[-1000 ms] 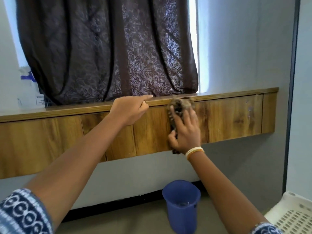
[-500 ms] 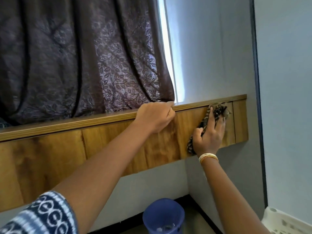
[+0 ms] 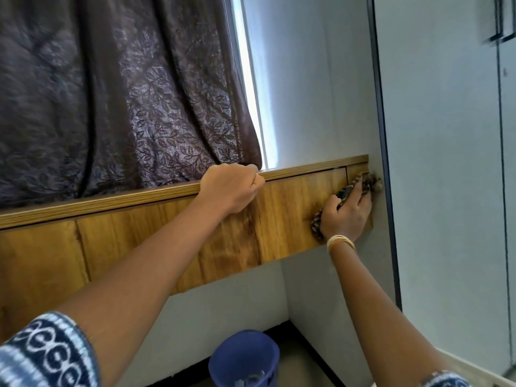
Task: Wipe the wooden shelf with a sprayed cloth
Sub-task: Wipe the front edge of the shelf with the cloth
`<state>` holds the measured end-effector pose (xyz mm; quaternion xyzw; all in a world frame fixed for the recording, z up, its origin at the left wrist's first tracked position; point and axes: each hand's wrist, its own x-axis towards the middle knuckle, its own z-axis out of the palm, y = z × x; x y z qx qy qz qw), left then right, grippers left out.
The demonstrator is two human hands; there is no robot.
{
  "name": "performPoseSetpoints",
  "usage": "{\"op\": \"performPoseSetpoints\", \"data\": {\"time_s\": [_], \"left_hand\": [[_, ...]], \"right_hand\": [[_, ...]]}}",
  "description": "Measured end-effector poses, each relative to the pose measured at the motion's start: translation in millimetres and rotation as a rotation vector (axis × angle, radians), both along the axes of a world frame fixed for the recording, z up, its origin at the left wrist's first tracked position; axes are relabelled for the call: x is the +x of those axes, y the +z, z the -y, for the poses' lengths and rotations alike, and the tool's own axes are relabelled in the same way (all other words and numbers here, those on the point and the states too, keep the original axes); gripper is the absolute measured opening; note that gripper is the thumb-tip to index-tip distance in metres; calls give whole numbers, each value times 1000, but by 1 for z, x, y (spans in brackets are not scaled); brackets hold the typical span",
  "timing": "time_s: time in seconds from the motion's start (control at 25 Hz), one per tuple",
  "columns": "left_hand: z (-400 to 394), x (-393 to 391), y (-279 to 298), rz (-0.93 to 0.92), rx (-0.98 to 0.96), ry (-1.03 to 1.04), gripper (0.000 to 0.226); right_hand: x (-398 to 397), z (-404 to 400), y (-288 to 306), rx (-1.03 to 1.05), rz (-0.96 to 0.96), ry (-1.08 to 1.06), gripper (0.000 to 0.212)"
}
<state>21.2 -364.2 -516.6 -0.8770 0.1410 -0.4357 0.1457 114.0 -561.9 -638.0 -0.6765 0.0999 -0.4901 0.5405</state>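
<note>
Right hand [image 3: 347, 212] presses the patterned cloth [image 3: 317, 223] flat-fingered against the wooden shelf [image 3: 293, 208] front — left hand [image 3: 230, 188], curled, grips its top edge.

Cloth [image 3: 346, 192] under right hand [image 3: 347, 216] at shelf [image 3: 173, 236] front's right end.

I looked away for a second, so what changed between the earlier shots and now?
The right hand slid the cloth rightward along the shelf front to its far end. The left hand shifted right along the top edge. Right hand's hold on the cloth unchanged.
</note>
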Motion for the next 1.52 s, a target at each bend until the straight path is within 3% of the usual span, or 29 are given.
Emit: {"op": "performPoseSetpoints", "data": {"time_s": [0.08,0.2,0.36,0.6,0.68,0.8,0.96,1.12,1.2,1.52], "left_hand": [[1,1,0,29,-6,10,36],[1,4,-3,57,17,-14,49],[-1,8,-2,66,21,-28,56],[4,3,-3,57,1,-17,39],[5,1,-3,62,2,-21,38],[4,3,-2,57,-4,-26,38],[5,0,-4,80,12,-25,36],[8,-2,-4,97,13,-3,30],[7,-1,-5,102,9,-14,30],[5,4,-9,129,15,-23,35]], "right_hand": [[-6,-15,27,186,-71,3,68],[-4,-14,59,53,42,17,69],[8,1,33,2,108,12,74],[-2,-10,-31,224,30,-2,72],[-8,-15,-23,301,-61,0,69],[-16,-29,33,381,-173,-10,67],[-31,-65,78,-49,177,19,57],[-34,-63,34,-695,485,28,60],[-25,-41,32,-848,503,46,67],[15,36,40,-293,172,10,70]]}}
